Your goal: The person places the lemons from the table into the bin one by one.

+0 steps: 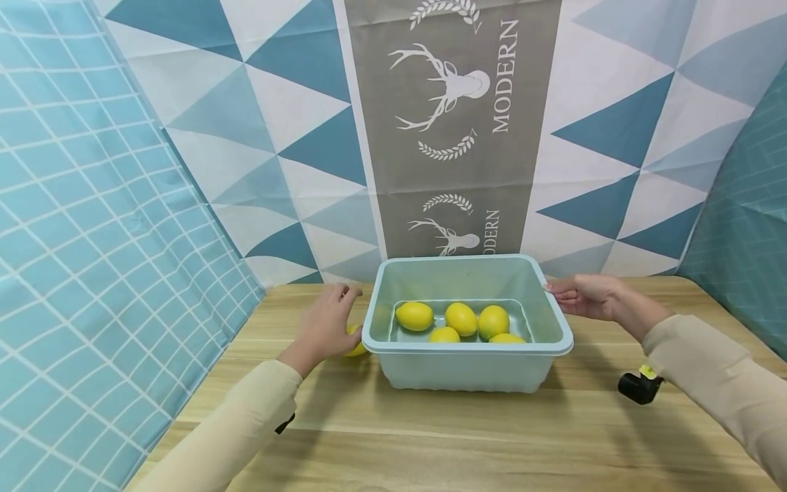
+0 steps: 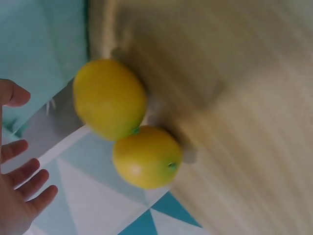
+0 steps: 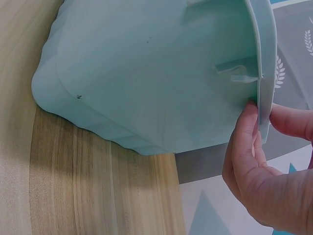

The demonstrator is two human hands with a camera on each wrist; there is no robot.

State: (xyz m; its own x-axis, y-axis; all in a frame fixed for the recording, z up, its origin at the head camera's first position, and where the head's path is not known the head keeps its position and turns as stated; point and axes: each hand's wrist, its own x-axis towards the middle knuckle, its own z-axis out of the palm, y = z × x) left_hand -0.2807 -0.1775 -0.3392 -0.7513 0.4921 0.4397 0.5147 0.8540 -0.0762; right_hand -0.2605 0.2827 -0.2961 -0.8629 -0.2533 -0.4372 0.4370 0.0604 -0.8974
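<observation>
A pale blue-green plastic bin (image 1: 467, 370) stands on the wooden table, with several yellow lemons (image 1: 415, 316) on its floor. My right hand (image 1: 593, 295) grips the bin's right rim, thumb on one side and fingers on the other, as the right wrist view shows at the rim (image 3: 264, 63). Left of the bin, my left hand (image 1: 326, 324) reaches over the table with fingers spread and nothing held. Beneath it a lemon (image 1: 356, 351) shows partly. The left wrist view has two lemons, an upper one (image 2: 110, 99) and a lower one (image 2: 146, 157), lying against each other beyond the fingertips.
The wooden table (image 1: 393, 444) ends at a patterned cloth backdrop (image 1: 307, 137) behind the bin. A blue checked cloth (image 1: 92, 239) hangs along the left side and a teal one (image 1: 744, 225) along the right. A small black object (image 1: 638, 388) shows under the right sleeve.
</observation>
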